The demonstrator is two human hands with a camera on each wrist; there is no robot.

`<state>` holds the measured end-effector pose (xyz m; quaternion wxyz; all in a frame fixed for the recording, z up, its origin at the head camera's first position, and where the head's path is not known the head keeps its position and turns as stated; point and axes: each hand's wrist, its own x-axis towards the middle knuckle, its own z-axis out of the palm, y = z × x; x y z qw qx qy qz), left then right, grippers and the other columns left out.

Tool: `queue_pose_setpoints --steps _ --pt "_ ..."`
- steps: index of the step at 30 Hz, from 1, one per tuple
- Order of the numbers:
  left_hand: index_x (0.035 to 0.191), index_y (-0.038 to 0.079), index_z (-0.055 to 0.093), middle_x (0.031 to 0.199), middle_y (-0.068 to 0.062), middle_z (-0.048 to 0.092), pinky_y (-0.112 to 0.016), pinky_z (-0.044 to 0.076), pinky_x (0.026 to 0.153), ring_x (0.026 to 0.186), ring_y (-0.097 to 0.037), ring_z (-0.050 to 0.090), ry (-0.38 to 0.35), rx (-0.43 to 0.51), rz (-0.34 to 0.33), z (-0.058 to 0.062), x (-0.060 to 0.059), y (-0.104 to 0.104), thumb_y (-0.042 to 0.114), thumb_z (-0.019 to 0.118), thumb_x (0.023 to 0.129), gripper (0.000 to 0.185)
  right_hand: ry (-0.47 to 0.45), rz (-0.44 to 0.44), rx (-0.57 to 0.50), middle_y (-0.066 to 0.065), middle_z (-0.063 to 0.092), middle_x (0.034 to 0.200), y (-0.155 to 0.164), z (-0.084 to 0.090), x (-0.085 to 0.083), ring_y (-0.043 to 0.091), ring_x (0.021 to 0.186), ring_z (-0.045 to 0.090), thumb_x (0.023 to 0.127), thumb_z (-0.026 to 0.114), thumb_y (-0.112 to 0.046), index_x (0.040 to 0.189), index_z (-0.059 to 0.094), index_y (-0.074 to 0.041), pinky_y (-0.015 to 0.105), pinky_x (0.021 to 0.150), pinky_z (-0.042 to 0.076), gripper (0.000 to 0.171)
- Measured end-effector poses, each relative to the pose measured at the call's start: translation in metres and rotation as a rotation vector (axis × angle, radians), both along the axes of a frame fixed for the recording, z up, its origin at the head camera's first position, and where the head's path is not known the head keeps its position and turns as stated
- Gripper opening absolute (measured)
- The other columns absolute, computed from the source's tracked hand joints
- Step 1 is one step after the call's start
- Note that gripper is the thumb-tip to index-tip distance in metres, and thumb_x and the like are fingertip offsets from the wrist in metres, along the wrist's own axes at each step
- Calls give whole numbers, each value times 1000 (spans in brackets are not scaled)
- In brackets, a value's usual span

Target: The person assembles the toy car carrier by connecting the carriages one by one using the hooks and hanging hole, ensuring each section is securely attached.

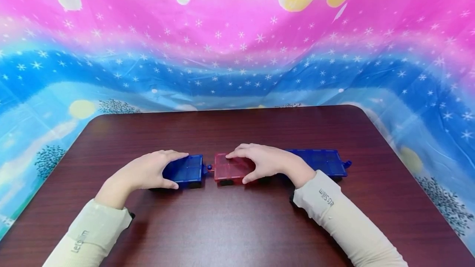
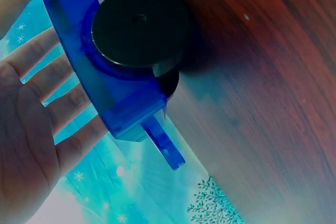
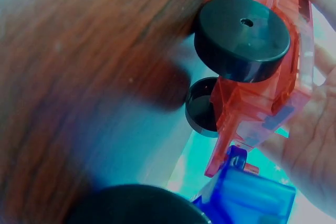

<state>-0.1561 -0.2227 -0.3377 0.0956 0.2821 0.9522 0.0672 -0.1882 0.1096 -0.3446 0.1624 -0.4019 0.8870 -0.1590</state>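
Three see-through toy train cars with black wheels stand in a row. My left hand [image 1: 146, 170] holds the left blue toy car [image 1: 190, 168] from its left end, thumb on the near side and fingers over the far side. A blue tongue [image 2: 167, 145] sticks out from that car's outer end. My right hand [image 1: 264, 160] grips the red toy car [image 1: 225, 170] in the middle, thumb near and fingers across its top. Between these two cars the hitches [image 1: 209, 168] meet. A second blue toy car [image 1: 326, 162], partly hidden by my right wrist, has its loop [image 3: 237, 156] at the red car's rear hitch.
The cars stand on a dark wood table [image 1: 237, 226] with rounded far corners. Behind and around it hangs a printed cloth [image 1: 237, 52] with snowflakes. The right blue car's hook [image 1: 347, 163] points outward to the right.
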Motion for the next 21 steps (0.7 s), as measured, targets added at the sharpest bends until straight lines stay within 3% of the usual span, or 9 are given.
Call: queue_pose_setpoints --steps 13,21 --pt "138 20 45 135 -7 50 -51 43 95 122 -30 48 36 28 15 3 2 -4 46 75 72 77 14 -72 7 -9 41 138 28 -2 3 11 121 41 76 72 -44 139 39 -36 37 93 45 72" --pt "139 17 43 134 -8 50 -50 44 92 117 -28 51 56 65 71 10 15 -32 53 72 72 81 118 -97 -61 -4 40 142 78 6 9 17 129 38 83 61 -52 140 40 -29 43 102 38 65"
